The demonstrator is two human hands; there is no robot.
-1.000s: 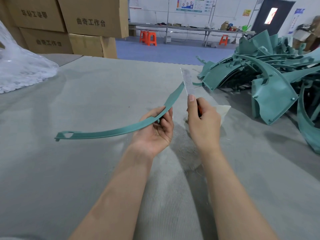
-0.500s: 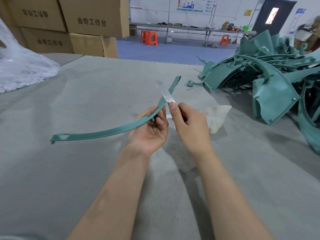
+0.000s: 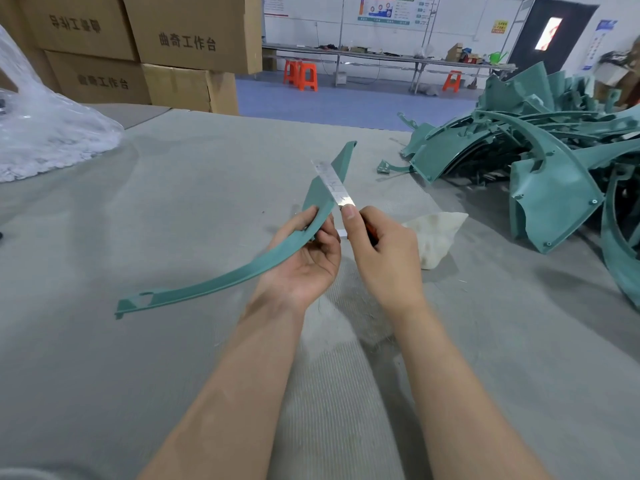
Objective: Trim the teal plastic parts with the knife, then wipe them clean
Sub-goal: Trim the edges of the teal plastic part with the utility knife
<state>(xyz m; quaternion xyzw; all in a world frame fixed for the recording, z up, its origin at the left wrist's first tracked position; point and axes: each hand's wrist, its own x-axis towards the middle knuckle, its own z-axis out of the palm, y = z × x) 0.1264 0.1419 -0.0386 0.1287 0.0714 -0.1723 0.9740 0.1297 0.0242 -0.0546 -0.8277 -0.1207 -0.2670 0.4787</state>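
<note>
Grey felt table (image 3: 173,209) under me; my left hand (image 3: 304,258) pinches the curved teal strip (image 3: 221,282), my right hand (image 3: 384,254) grips the knife (image 3: 332,183), blade against its edge, handle mostly hidden; cloth (image 3: 436,237) just beyond my knuckles

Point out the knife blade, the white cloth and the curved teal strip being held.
knife blade (image 3: 331,183), head view, middle of the bare metal
white cloth (image 3: 437,233), head view, centre of the crumpled bundle
teal strip (image 3: 221,284), head view, midway along its arc
</note>
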